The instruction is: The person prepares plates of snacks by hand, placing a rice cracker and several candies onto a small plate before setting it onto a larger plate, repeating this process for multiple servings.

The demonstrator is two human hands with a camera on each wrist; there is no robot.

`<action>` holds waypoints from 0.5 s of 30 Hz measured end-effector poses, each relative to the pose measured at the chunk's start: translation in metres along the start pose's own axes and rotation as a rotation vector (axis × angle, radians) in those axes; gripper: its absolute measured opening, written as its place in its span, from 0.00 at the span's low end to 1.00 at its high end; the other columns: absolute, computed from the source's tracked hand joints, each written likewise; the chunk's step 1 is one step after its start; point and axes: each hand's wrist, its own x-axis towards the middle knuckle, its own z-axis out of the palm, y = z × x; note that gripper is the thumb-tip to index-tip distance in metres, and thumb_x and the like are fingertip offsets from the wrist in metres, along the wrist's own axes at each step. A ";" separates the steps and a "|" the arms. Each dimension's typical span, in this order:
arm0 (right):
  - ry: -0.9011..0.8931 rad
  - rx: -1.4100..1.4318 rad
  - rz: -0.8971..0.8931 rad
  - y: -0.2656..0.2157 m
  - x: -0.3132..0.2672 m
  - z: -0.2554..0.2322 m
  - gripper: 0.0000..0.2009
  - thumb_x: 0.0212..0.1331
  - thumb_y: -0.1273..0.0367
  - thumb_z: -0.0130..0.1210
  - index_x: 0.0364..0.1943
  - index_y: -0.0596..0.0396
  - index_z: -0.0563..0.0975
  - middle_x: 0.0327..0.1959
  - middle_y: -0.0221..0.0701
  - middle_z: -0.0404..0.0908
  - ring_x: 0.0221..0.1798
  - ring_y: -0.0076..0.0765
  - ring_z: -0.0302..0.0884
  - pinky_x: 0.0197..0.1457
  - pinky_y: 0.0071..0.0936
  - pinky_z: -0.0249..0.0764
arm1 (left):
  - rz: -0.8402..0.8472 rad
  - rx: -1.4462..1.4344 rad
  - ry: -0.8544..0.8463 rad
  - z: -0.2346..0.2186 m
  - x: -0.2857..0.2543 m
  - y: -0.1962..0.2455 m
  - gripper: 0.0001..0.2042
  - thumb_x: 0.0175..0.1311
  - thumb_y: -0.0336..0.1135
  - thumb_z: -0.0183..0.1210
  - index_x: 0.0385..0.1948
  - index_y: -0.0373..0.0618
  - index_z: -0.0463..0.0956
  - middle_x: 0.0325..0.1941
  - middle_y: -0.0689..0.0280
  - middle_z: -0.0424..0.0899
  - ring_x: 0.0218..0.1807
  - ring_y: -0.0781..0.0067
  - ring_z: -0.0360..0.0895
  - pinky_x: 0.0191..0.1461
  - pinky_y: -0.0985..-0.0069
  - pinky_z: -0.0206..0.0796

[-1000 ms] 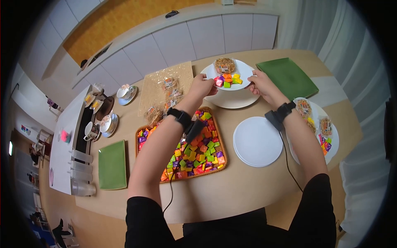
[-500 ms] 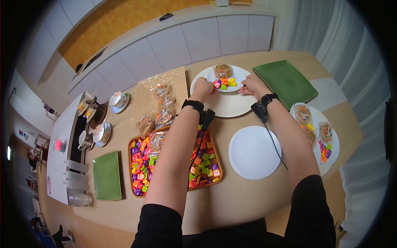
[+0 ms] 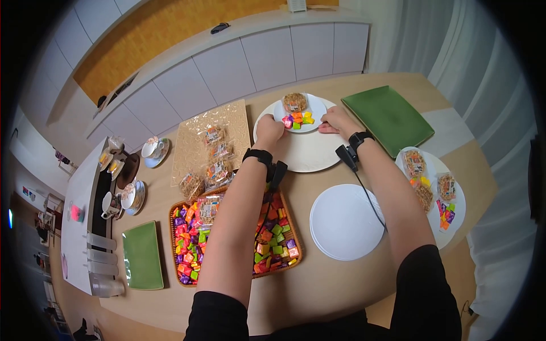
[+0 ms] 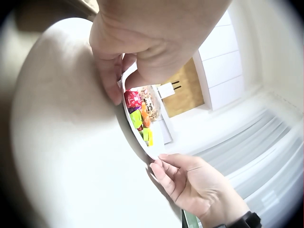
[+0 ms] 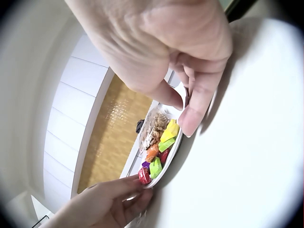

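Both hands pinch the rim of a small white plate (image 3: pixel 316 108), which sits low over a large round white platter (image 3: pixel 304 162). My left hand (image 3: pixel 271 129) grips its left edge, and my right hand (image 3: pixel 339 120) its right edge. In each wrist view the thumb lies over the rim with fingers beneath. On the plate rest a clear-wrapped grain cake (image 3: pixel 294 102) and several colourful wrapped candies (image 5: pixel 156 167). From the left wrist, the plate (image 4: pixel 135 129) appears edge-on, close above the platter's surface.
A wicker basket (image 3: pixel 300 258) of wrapped candies stands nearer me, with packaged cakes (image 3: pixel 219 170) behind it. White plates (image 3: pixel 347 221) are stacked at front right. Green trays (image 3: pixel 389 120) lie right and left. Filled plates (image 3: pixel 458 219) stand far right; teacups (image 3: pixel 132 196) at left.
The small plate, held in both hands, has come down closer to the platter and toward its far side. The head view has shifted, so the table's things appear lower and further left.
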 end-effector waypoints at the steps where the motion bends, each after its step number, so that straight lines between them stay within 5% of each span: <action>1: 0.023 -0.009 -0.005 0.000 0.000 0.000 0.08 0.67 0.78 0.54 0.47 0.66 0.72 0.42 0.40 0.80 0.39 0.34 0.87 0.45 0.31 0.91 | -0.030 -0.034 -0.047 -0.002 -0.002 0.003 0.10 0.64 0.26 0.59 0.44 0.31 0.79 0.38 0.60 0.86 0.33 0.73 0.86 0.38 0.77 0.80; 5: 0.047 0.010 -0.060 0.011 0.007 -0.007 0.08 0.67 0.76 0.55 0.45 0.67 0.76 0.41 0.38 0.82 0.38 0.31 0.87 0.44 0.28 0.90 | -0.102 -0.145 -0.089 -0.003 -0.013 0.016 0.20 0.67 0.30 0.59 0.58 0.30 0.74 0.42 0.58 0.84 0.36 0.73 0.84 0.39 0.76 0.80; 7: 0.051 0.046 -0.077 0.013 0.003 -0.010 0.09 0.64 0.78 0.55 0.45 0.71 0.76 0.41 0.42 0.82 0.37 0.36 0.88 0.40 0.30 0.91 | -0.120 -0.241 -0.052 -0.005 -0.029 0.025 0.31 0.69 0.34 0.60 0.71 0.29 0.61 0.43 0.58 0.82 0.38 0.73 0.83 0.41 0.77 0.79; 10: 0.066 0.062 -0.101 0.010 -0.015 -0.010 0.12 0.61 0.79 0.55 0.47 0.75 0.75 0.39 0.46 0.83 0.36 0.42 0.89 0.36 0.33 0.91 | -0.100 -0.317 -0.087 -0.009 -0.047 0.030 0.38 0.69 0.37 0.61 0.75 0.28 0.51 0.44 0.58 0.82 0.37 0.74 0.82 0.42 0.77 0.79; 15: 0.121 0.002 -0.118 0.005 -0.047 -0.011 0.16 0.62 0.78 0.55 0.52 0.75 0.72 0.41 0.47 0.82 0.36 0.43 0.89 0.36 0.34 0.91 | -0.112 -0.325 -0.141 -0.014 -0.075 0.048 0.40 0.69 0.41 0.62 0.75 0.27 0.52 0.51 0.56 0.80 0.42 0.71 0.81 0.47 0.74 0.79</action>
